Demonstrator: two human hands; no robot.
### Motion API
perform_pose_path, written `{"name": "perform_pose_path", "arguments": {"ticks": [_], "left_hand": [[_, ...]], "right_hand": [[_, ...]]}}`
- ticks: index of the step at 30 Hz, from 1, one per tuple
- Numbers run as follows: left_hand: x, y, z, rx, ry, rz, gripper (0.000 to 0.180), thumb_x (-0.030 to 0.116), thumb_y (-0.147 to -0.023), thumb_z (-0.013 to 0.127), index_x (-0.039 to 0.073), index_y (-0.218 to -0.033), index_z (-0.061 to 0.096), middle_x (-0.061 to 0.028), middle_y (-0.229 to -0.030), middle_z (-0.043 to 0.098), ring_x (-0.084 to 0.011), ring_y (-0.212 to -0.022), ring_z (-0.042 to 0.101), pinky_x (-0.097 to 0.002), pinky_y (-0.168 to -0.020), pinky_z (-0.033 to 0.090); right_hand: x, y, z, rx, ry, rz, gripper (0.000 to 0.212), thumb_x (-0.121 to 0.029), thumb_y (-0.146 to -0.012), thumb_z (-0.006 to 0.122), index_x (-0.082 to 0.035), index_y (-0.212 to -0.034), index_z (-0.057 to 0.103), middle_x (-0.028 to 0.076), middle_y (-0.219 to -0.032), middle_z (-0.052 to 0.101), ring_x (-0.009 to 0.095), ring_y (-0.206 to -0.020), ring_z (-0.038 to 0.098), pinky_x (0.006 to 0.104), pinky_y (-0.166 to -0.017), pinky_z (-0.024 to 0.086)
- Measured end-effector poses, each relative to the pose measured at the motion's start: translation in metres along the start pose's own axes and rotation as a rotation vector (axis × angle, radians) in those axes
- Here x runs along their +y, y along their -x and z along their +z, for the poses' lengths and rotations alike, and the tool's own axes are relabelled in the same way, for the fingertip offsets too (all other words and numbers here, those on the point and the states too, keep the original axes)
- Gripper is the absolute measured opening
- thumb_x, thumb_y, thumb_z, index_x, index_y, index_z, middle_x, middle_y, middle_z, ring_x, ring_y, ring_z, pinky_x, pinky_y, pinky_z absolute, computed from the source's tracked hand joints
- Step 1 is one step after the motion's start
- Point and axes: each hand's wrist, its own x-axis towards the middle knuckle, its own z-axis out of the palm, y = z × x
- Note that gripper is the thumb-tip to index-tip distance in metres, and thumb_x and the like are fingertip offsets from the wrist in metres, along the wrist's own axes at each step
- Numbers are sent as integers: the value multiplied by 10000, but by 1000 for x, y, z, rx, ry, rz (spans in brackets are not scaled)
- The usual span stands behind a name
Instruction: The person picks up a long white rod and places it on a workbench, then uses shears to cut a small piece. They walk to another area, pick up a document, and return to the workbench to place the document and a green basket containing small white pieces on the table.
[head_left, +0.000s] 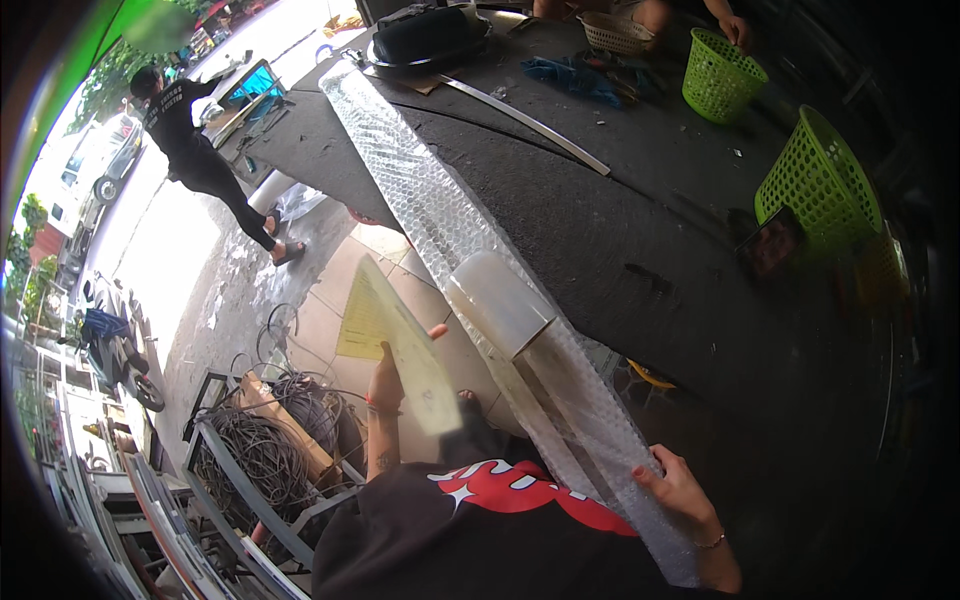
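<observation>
My left hand [386, 386] is closed on a folded yellow paper sheet [412, 370], which looks blurred and hangs left of the long package. A long, narrow package in bubble wrap [420, 190] runs slantwise from the far table down toward my body. My right hand [680, 492] grips the near end of this package at its right edge, fingers on the wrap. On top, around the package's middle, lies a roll of clear stretch film [502, 304]. What is inside the wrap is hard to make out.
A dark work table [600, 240] carries a metal strip [530, 125] and green baskets [722, 78]. Another person's hand [737, 33] touches one basket. A person in black [200, 150] stands at far left. Coiled cables [255, 455] fill a metal frame beside me.
</observation>
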Motion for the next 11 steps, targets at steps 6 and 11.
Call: {"name": "perform_pose_path", "arguments": {"ticks": [6,11], "left_hand": [[52,-76,-49,158,-8,-54,259,326,-898,429,119,-1044,485,-267,-1248,375,-61,-512,414,-194,-439,353],[62,-104,-100,258,-549,-168,486,372,-885,387,6,-1203,414,-96,-959,579,-172,-757,548,-274,-690,444]], "right_hand": [[-14,17,41,123,-94,37,606,-559,-712,621,17,-885,540,38,-662,477,100,-632,431,276,-575,383],[-15,30,98,222,-76,74,616,-556,-703,630,17,-913,550,33,-674,475,109,-620,424,271,-557,364]]}}
